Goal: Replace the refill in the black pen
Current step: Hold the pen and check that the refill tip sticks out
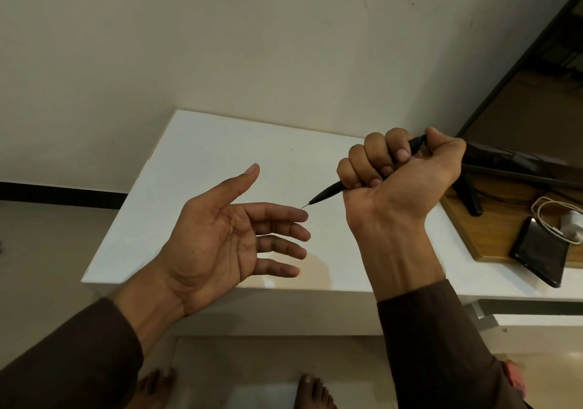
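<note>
My right hand grips the black pen in a fist above the white table, thumb on the pen's top end. The pen's thin tip points down and left, out of the fist. My left hand is held palm up to the left of the tip, fingers straight and spread, holding nothing. The tip ends just short of my left index fingertip. No separate refill shows anywhere in view.
A wooden board lies at the table's right with a black phone, a white charger and cable, and a dark monitor stand. A wall runs behind the table. My bare feet show below the table's front edge.
</note>
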A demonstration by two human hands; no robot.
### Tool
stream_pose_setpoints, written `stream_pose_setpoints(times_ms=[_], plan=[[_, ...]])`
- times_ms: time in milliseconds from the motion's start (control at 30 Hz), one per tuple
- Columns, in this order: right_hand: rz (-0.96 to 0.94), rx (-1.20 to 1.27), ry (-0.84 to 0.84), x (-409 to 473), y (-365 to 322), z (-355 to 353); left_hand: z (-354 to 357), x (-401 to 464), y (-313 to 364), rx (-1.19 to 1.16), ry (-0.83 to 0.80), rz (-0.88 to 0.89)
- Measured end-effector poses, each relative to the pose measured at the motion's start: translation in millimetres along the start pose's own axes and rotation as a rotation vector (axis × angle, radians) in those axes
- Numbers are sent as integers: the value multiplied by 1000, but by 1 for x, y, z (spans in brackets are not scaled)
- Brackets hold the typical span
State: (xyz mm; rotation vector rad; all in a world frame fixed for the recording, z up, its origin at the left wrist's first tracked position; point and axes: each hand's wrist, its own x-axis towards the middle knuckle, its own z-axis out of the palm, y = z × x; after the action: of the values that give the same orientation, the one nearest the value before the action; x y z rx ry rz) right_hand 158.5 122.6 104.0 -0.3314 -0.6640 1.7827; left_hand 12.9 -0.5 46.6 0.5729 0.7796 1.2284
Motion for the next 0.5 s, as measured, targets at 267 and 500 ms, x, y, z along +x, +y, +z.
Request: stream_pose_setpoints(times_ms=[267,500], plan=[[-3,-6,5,0,0,1,0,0,0,-3,-6,0],[-3,-6,5,-1,1,0,0,0,0,-6,-10,-4]])
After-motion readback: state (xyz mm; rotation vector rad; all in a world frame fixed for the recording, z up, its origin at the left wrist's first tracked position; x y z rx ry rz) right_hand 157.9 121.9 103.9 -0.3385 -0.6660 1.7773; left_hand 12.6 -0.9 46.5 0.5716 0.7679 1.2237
